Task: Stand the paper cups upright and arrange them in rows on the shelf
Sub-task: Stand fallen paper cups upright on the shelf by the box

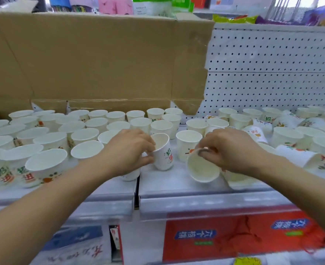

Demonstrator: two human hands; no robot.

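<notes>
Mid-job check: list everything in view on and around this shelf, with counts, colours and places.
upright cups: dozens, white with print, rows on shelf's left
jumbled cups: many, white, shelf's right, some on their sides
left cup: one, white, tilted, front centre
right cup: one, white, mouth toward camera
cardboard: one, brown, behind the rows
pegboard: one, white, back right
shelf: one, pale grey
red box: one, below shelf
left hand: grips left cup
right hand: pinches right cup's rim
</notes>
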